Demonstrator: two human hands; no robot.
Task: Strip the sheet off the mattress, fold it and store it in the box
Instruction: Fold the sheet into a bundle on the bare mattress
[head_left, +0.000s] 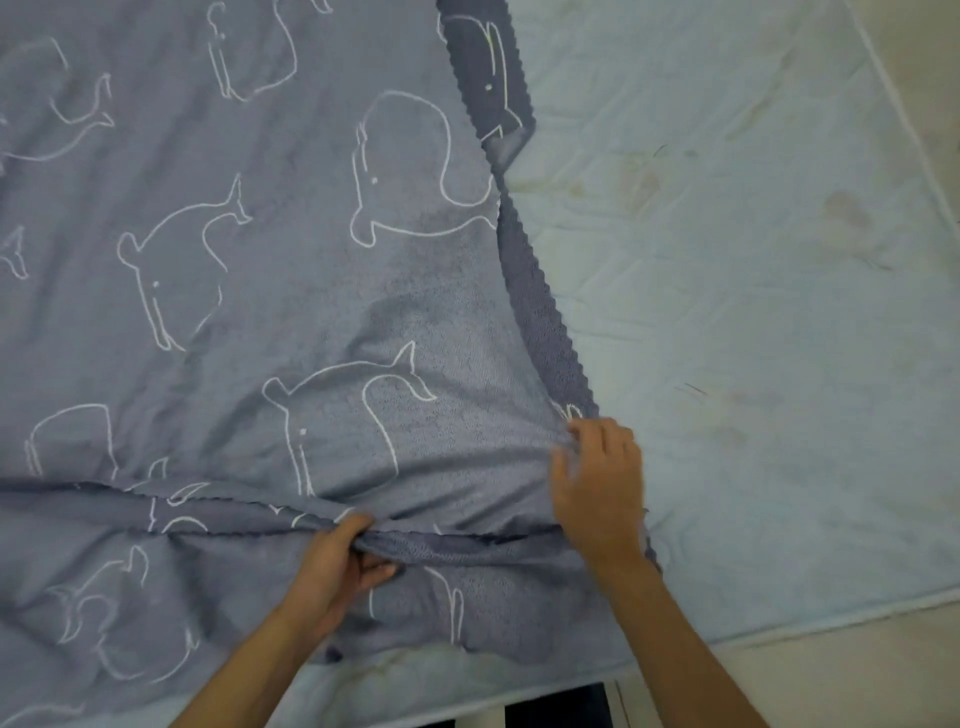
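Note:
A grey-blue sheet (249, 291) printed with white whale outlines covers the left and middle of a pale blue mattress (753, 291). Its scalloped right edge is folded back, showing a darker underside. My left hand (337, 566) pinches a bunched fold along the sheet's near edge. My right hand (597, 483) grips the sheet where the right edge meets the near fold, fingers curled into the cloth. No box is in view.
The bare right half of the mattress shows faint stains and creases. A cream floor (831, 675) lies beyond the mattress's near and right edges. A dark gap (561, 706) shows below the near edge.

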